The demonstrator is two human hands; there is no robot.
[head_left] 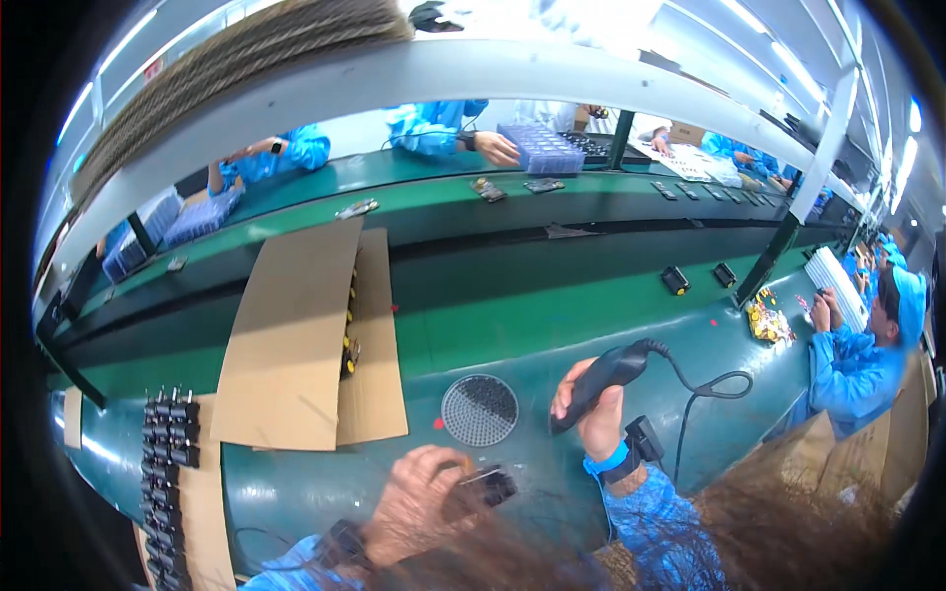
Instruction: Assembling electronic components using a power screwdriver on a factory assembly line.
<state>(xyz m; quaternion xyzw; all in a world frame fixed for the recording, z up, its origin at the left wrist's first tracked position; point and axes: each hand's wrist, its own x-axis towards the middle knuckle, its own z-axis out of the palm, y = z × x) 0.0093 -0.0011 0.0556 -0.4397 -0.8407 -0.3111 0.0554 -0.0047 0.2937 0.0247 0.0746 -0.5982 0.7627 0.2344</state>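
Note:
My right hand [598, 419] is wrapped round a black corded handheld tool [613, 374], raised over the green bench. A dark cable runs from its upper end and loops down on the right. Low over the bench, my left hand [419, 492] is closed on a small black box-shaped part [490, 487]; hair across the lower edge blurs part of this hand. Between the two hands, a little farther off, lies a round grey dish [453, 404] with small black pieces, too tiny to name. A small black block [645, 438] is beside my right wrist.
Folded cardboard [291, 345] stands left of the dish, with yellow-and-black parts behind it. Black parts [172, 433] line up at far left. Beyond runs a green conveyor [503, 295] carrying two black units [675, 280]. A metal post [778, 256] and a co-worker [867, 345] are right.

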